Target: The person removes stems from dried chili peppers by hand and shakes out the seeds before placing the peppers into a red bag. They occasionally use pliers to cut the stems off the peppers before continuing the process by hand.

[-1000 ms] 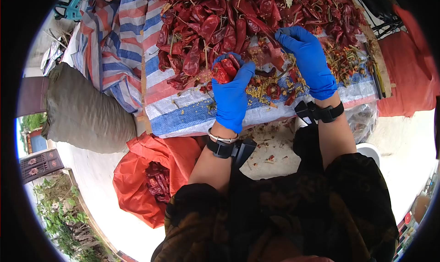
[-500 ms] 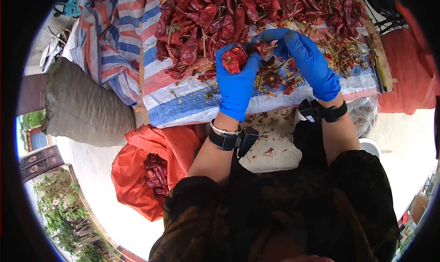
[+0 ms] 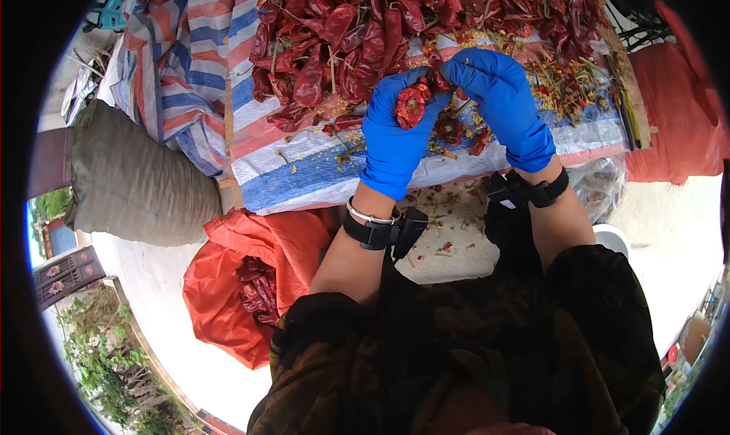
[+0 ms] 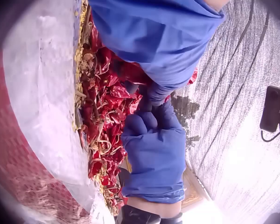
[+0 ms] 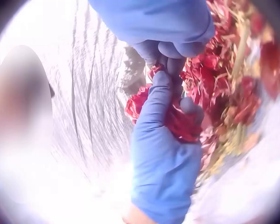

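Observation:
My left hand (image 3: pixel 404 94), in a blue glove, grips a small bunch of dried red chillies (image 3: pixel 411 105) just above the striped tarp (image 3: pixel 304 178). My right hand (image 3: pixel 452 76), also gloved in blue, meets it from the right and pinches a chilli at the top of that bunch. In the right wrist view the left hand (image 5: pixel 164 154) curls round the chillies (image 5: pixel 179 122) while the right fingertips (image 5: pixel 170 56) press in from above. The left wrist view has both hands (image 4: pixel 154 116) joined over chilli scraps (image 4: pixel 102 121). A large pile of dried chillies (image 3: pixel 380 24) lies beyond the hands.
Stems and seeds (image 3: pixel 566 85) litter the tarp at the right. An orange bag (image 3: pixel 228 283) holding chillies stands at my lower left, with a grey sack (image 3: pixel 129 176) beside it. Red cloth (image 3: pixel 673 115) lies at the far right. Bare concrete (image 3: pixel 449 237) shows below the tarp edge.
My right hand left the pile and came left to the left hand's bunch. Both hands now meet slightly farther up the tarp.

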